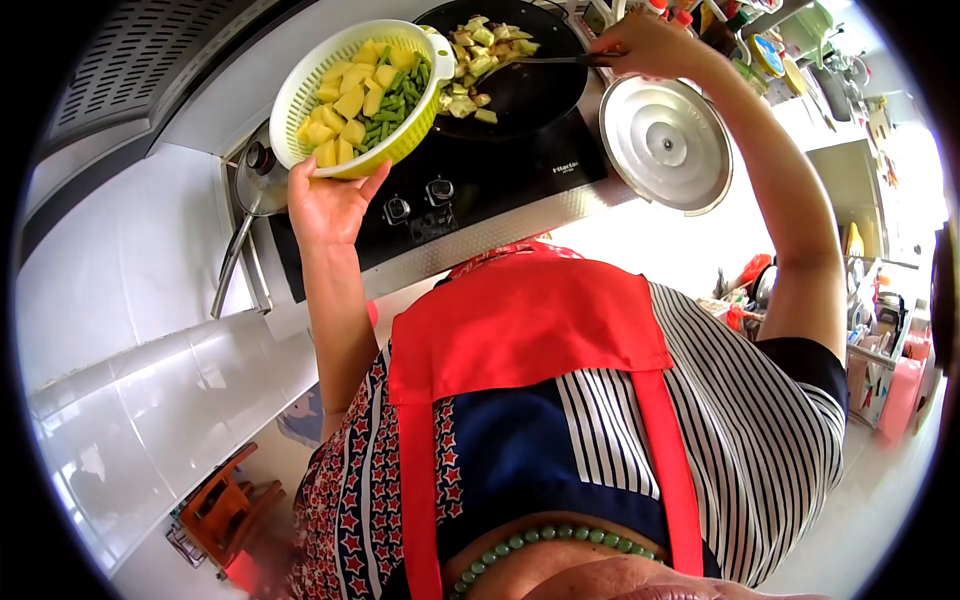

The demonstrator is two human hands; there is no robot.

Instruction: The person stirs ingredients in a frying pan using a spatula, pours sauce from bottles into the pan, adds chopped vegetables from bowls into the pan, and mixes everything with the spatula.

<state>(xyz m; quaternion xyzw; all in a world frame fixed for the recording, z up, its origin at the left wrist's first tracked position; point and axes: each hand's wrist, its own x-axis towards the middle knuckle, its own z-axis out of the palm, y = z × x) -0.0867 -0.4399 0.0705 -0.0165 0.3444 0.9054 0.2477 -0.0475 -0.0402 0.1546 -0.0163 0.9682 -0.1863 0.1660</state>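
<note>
My left hand (335, 205) grips the near rim of a white and yellow-green colander (432, 98), held tilted above the stove beside the wok. Inside it lie yellow potato chunks (350, 103) and cut green beans (393, 108). My right hand (640, 48) is closed around the handle of a metal spatula (550, 60), whose blade end reaches into the black wok (535, 100). Pale green and browned vegetable pieces (485, 45) are heaped on the wok's left side, partly behind the colander.
A round metal lid (667, 143) lies right of the black gas stove (520, 170). On the left, a lidded pan (262, 180) has its handle pointing toward me. The range hood (150, 60) overhangs the upper left. Bottles and jars (765, 55) crowd the counter at upper right.
</note>
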